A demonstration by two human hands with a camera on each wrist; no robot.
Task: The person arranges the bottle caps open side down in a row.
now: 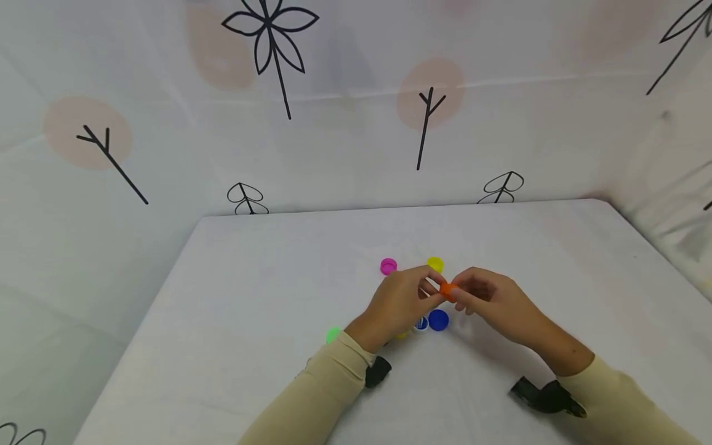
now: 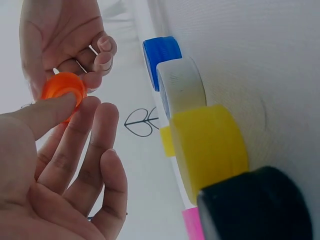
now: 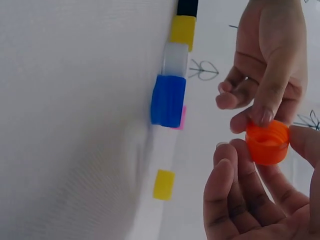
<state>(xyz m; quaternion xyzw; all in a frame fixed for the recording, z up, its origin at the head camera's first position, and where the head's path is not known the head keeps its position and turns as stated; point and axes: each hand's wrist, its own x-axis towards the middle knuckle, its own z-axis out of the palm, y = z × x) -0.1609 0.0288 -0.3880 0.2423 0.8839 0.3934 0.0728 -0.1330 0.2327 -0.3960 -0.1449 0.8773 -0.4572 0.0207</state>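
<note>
An orange bottle cap (image 1: 447, 291) is held up over the table between both hands. My left hand (image 1: 397, 303) pinches it with thumb and fingertips from the left. From the other side my right hand (image 1: 503, 303) also pinches its edge. The right wrist view shows the orange cap (image 3: 268, 143) with a ribbed side and a hollow, its rim between the thumb and fingers of each hand. Just below the hands, a blue cap (image 1: 438, 320) lies beside a white cap (image 1: 421, 324). Part of a yellow cap (image 1: 402, 335) shows behind my left wrist.
Beyond the hands lie a pink cap (image 1: 388, 266) and another yellow cap (image 1: 435, 264). A green cap (image 1: 332, 334) sits left of my left forearm. In the left wrist view a black cap (image 2: 255, 205) stands nearest the camera. A patterned white cloth (image 1: 345, 148) hangs behind the table.
</note>
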